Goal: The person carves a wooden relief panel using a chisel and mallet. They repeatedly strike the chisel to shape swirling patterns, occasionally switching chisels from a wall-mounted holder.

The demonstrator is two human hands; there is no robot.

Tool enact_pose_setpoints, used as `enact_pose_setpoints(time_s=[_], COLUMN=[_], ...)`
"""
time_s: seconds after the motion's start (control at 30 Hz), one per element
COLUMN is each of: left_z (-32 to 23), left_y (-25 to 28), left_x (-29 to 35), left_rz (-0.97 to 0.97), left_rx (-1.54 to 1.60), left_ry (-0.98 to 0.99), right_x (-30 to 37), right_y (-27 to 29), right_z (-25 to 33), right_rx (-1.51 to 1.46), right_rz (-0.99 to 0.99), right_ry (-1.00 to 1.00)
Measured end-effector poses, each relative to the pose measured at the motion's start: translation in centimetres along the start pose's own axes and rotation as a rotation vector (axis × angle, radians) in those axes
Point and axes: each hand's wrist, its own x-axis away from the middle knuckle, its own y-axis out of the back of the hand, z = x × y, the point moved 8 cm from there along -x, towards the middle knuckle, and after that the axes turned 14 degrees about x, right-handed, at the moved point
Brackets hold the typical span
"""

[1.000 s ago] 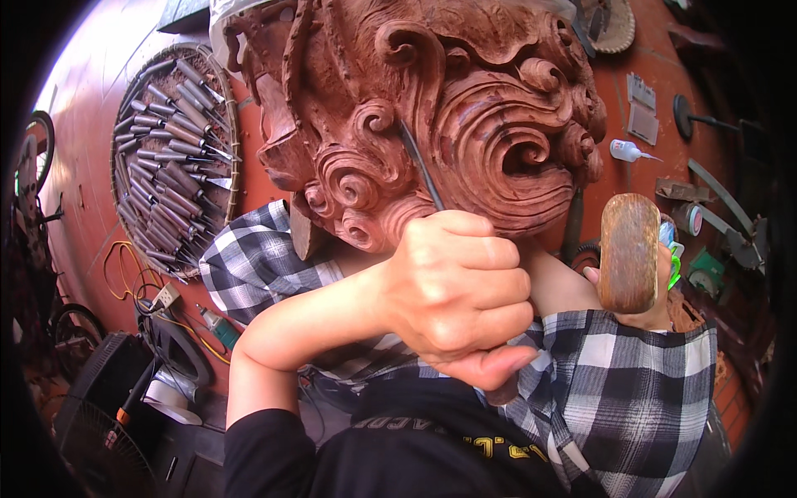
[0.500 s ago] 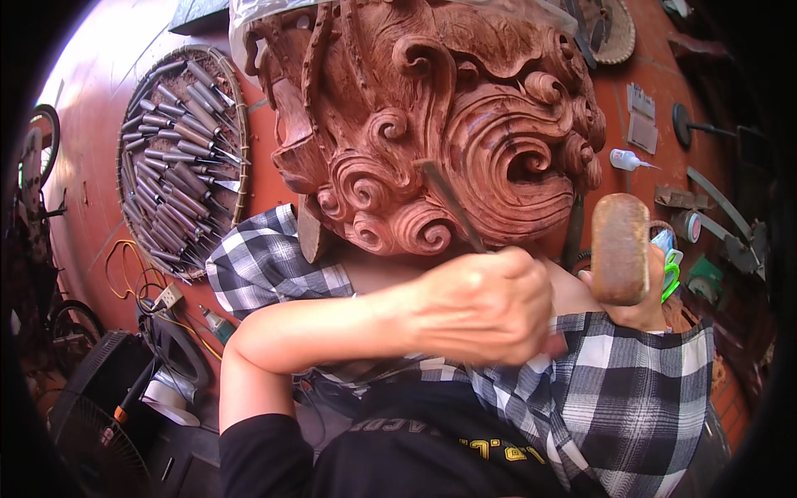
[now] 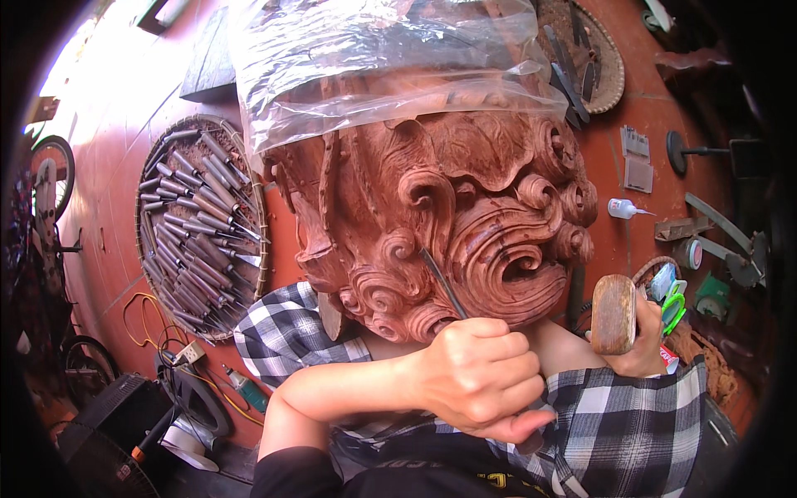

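Observation:
A large reddish-brown wood carving [image 3: 490,220], full of curls and deep swirling grooves, stands in front of me. My left hand [image 3: 481,378] is closed around a chisel [image 3: 442,282], its forearm crossing from the lower left. The narrow metal blade slants up and leftward, its tip at the groove beside a small curl. Most of the chisel's handle is hidden in the fist. To the right, my right hand [image 3: 646,347] grips a wooden mallet [image 3: 613,317], apart from the chisel. The mallet's worn block head hides its handle and part of the fingers.
Clear plastic sheeting [image 3: 390,83] drapes the carving's far part. A round basket [image 3: 264,241] of many chisels sits left; another basket [image 3: 613,50] lies far right. A glue bottle [image 3: 623,207], green-handled scissors [image 3: 674,309], a power strip [image 3: 189,354] and a fan [image 3: 100,448] are around.
My view has tilted upward, so the scene sits lower and more plastic sheeting shows. The chisel tip stays at about the same groove. Both hands keep their holds.

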Motion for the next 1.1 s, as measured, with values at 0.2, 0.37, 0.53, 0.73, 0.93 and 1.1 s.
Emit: enact_pose_setpoints(time_s=[0.2, 0.37, 0.53, 0.73, 0.93, 1.1], left_z=[-0.1, 0.3, 1.8, 1.3, 0.5, 2.5], left_y=[1.5, 1.6, 0.4, -0.8, 0.2, 1.8], left_x=[0.5, 0.8, 0.6, -0.6, -3.5, -4.4], left_rz=[-0.08, -0.116, -0.054, -0.04, -0.296, -0.39], left_rx=[0.089, 0.094, 0.048, -0.015, -0.062, -0.039], left_ry=[-0.066, -0.058, 0.046, 0.049, 0.067, 0.155], right_x=[0.1, -1.1, -1.8, -1.0, -0.8, 1.6], right_y=[-0.2, -0.1, -0.1, 0.0, 0.8, -0.2], right_z=[-0.3, 0.6, 1.4, 0.6, -0.5, -3.8], right_rx=[0.051, 0.034, -0.002, 0.026, -0.167, -0.334], right_rz=[-0.013, -0.038, -0.029, -0.04, -0.13, -0.087], right_ry=[0.0, 0.001, 0.009, 0.006, -0.206, -0.283])
